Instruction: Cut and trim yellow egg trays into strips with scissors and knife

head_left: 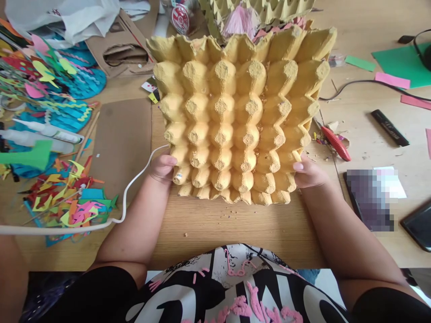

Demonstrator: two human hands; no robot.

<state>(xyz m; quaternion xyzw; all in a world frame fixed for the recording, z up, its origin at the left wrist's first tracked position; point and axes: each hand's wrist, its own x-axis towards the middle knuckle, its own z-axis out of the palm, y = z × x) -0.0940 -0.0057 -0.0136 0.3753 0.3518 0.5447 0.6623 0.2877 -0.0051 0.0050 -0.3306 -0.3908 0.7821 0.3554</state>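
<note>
A yellow pulp egg tray [235, 121] is held up in front of me, tilted so that its bumpy cup side faces me. My left hand [164, 168] grips its lower left edge, the thumb on the near face. On the lower right edge my right hand [310, 171] holds it the same way, thumb showing and the other fingers hidden behind. The tray's upper rim is ragged. Under it, bits of crumb lie on the wooden table [202, 237].
Left are coloured paper scraps [74, 193], glue bottles [50, 134], a cardboard sheet [121, 148] and a white cord [126, 193]. Right lie a red-handled cutter [336, 143], a black marker [389, 128] and a black cable [363, 82]. Another egg tray [269, 9] stands behind.
</note>
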